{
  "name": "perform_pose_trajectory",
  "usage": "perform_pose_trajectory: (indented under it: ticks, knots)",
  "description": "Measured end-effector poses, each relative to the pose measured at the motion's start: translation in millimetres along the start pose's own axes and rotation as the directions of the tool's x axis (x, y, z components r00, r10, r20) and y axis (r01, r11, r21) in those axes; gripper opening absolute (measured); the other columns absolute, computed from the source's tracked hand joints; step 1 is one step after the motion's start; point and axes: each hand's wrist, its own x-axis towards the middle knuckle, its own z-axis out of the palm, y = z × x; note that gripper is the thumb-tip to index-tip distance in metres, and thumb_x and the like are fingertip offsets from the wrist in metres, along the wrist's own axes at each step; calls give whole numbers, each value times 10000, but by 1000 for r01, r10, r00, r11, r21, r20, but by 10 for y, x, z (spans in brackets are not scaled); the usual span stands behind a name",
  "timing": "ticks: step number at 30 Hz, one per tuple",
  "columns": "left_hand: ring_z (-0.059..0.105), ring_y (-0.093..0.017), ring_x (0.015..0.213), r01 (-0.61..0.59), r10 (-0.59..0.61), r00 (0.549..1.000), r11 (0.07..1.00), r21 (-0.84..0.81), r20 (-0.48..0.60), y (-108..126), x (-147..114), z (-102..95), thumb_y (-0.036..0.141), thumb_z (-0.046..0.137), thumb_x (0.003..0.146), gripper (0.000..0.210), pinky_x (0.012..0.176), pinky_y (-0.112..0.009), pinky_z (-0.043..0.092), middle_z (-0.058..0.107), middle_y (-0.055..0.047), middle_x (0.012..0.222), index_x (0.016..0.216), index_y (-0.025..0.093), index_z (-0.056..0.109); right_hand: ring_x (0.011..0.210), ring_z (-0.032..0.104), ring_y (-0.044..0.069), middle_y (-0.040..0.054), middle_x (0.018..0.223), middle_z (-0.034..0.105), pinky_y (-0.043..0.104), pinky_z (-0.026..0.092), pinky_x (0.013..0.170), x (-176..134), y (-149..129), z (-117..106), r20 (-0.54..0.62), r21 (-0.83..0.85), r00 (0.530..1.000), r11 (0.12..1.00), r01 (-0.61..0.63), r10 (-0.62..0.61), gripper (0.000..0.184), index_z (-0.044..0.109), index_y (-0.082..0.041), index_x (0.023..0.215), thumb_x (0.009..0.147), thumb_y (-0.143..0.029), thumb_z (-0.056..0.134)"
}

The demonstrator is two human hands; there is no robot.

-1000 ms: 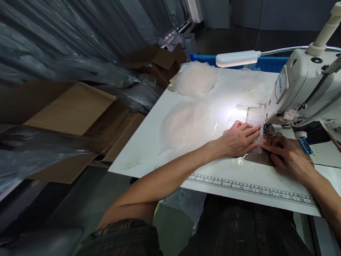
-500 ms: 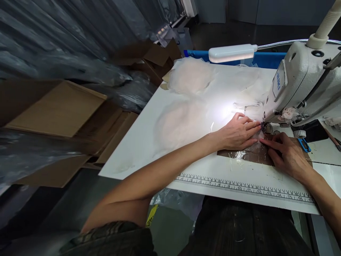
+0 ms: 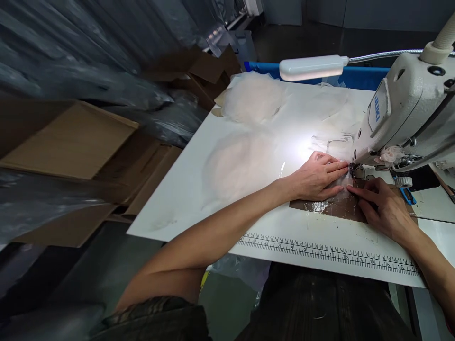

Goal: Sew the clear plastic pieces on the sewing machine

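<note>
A piece of thin white fabric [image 3: 340,148] lies under the needle area of the white sewing machine [image 3: 401,102]. My left hand [image 3: 314,177] rests flat on this fabric, fingers stretched toward the presser foot, which is partly hidden. To the right of the foot is my right hand [image 3: 386,208]. Its index finger reaches out and touches the fabric's near edge, while the thumb stands apart from it and the other fingers bend. Beneath both hands lies a shiny brown sheet [image 3: 343,209] on the white table [image 3: 199,210].
Piles of sheer pale pieces [image 3: 254,97] lie on the table's left half. A lamp [image 3: 313,67] hangs over the back edge. A blue-handled tool [image 3: 407,195] and a dark phone-like slab [image 3: 423,177] sit right of my right hand. Cardboard boxes [image 3: 71,142] stand at left.
The view has shifted slightly, so the machine appears a little farther right. Both hands stay in nearly the same place on the fabric.
</note>
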Motion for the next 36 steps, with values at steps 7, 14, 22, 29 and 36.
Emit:
perform_pose_trajectory:
  ticks: [7, 14, 22, 29, 36]
  knots:
    - [504, -302, 1236, -13, 13, 1000, 1000, 7, -8, 12, 6, -4, 428, 338, 1023, 516, 983, -457, 342, 524, -142, 1443, 1378, 104, 524, 751, 606, 174, 66, 912, 581, 298, 536, 618, -1, 2, -10, 17, 33, 999, 998, -44, 44, 360, 743, -302, 1144, 913, -245, 472]
    - [497, -305, 1246, 4, -4, 1000, 1000, 15, -2, 37, 11, -2, 422, 353, 1021, 503, 974, -455, 345, 521, -136, 1447, 1385, 118, 521, 739, 600, 179, 71, 890, 568, 312, 542, 622, 0, -4, 4, -13, 59, 999, 997, -40, 41, 377, 751, -286, 1131, 896, -253, 458]
    - [500, -307, 1230, 0, 0, 1000, 1000, 26, 3, 55, 16, -5, 404, 348, 1025, 498, 981, -460, 341, 524, -147, 1442, 1387, 111, 524, 755, 612, 183, 64, 916, 577, 329, 550, 640, -7, 26, 27, 17, 60, 997, 995, -74, 73, 369, 746, -311, 1131, 892, -251, 472]
    - [512, -299, 1219, -3, 3, 1000, 999, 32, -20, 80, 16, -9, 393, 334, 1030, 485, 1013, -474, 316, 539, -143, 1428, 1374, 115, 534, 762, 616, 180, 58, 922, 583, 320, 545, 630, -6, 28, 29, 7, 80, 997, 994, -73, 72, 368, 745, -313, 1131, 892, -246, 474]
    - [519, -295, 1209, 15, -10, 995, 999, 52, -102, 86, -8, 39, 380, 347, 1029, 446, 1006, -478, 328, 570, -143, 1387, 1318, 122, 568, 773, 608, 184, 59, 939, 592, 332, 551, 673, -15, 30, 39, 6, 76, 996, 993, -91, 90, 375, 744, -321, 1136, 893, -256, 465]
